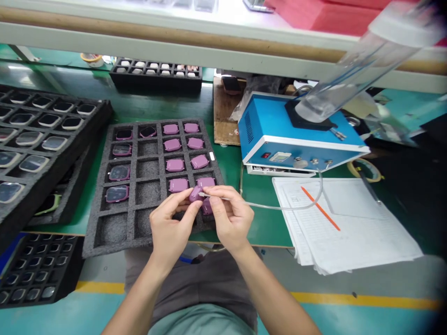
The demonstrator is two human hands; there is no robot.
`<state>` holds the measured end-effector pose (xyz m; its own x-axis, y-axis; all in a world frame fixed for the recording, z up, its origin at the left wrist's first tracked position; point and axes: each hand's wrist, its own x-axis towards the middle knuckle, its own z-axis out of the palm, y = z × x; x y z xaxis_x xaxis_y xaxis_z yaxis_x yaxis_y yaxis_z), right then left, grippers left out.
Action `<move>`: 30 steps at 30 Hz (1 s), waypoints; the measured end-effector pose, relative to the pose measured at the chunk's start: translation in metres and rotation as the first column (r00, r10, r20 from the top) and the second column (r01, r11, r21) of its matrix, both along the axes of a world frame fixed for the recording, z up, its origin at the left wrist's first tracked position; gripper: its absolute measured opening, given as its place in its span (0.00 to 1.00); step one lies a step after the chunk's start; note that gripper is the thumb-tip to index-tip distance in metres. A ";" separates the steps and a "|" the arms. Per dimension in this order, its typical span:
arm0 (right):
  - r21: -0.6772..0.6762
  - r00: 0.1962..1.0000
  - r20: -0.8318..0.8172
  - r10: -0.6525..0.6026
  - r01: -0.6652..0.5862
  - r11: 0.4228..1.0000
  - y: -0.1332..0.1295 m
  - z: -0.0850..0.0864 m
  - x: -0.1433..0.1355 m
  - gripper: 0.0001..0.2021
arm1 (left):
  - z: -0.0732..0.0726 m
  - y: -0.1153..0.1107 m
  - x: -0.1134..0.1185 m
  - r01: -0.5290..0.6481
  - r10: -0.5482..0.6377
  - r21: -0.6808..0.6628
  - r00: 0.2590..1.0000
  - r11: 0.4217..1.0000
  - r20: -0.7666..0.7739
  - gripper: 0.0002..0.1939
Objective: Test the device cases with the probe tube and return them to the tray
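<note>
Between the thumb and fingers of my left hand [174, 221] is a small purple watch case [196, 193], tilted on its edge. My right hand [230, 216] pinches a thin metal nozzle [204, 194], whose tip meets the side of that case. From the nozzle a clear tube [268, 207] curves to the front of a blue machine [300, 135]. Under my hands lies a grey foam tray [115, 232]. Its two right columns hold purple cases [174, 165] with their backs up; on the left, several cases with dark screens [118, 193] sit in their pockets.
Stacked foam trays of watches [38, 123] stand on the left, with another tray [38, 270] lower down. Papers [349, 223] with an orange pen [320, 208] lie at right, near a tape roll [366, 170]. A clear cylinder [349, 70] rises from the machine. A shelf edge [174, 35] crosses above.
</note>
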<state>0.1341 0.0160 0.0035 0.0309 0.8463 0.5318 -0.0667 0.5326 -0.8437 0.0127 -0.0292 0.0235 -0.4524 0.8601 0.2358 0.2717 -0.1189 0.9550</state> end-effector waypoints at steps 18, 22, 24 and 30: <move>0.028 1.000 -0.015 0.015 -0.014 1.000 0.008 -0.003 -0.004 0.07 | -0.003 0.005 -0.005 -0.040 0.043 0.035 0.996 0.999 -0.079 0.15; 0.034 1.000 -0.005 0.005 -0.005 0.999 0.009 0.000 -0.003 0.07 | -0.005 0.006 -0.006 -0.044 0.046 0.035 0.996 0.998 -0.072 0.15; 0.038 1.000 0.010 -0.004 0.003 0.999 0.007 0.003 -0.002 0.07 | -0.005 0.005 -0.005 -0.048 0.051 0.039 0.996 0.998 -0.072 0.14; 0.025 1.000 0.005 -0.023 0.023 0.999 -0.003 0.002 0.000 0.08 | 0.001 -0.001 0.001 -0.011 0.013 0.054 0.999 0.998 -0.030 0.10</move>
<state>0.1340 0.0129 0.0059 0.0471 0.8319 0.5530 -0.0502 0.5549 -0.8304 0.0141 -0.0306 0.0250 -0.4546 0.8403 0.2953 0.3019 -0.1665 0.9387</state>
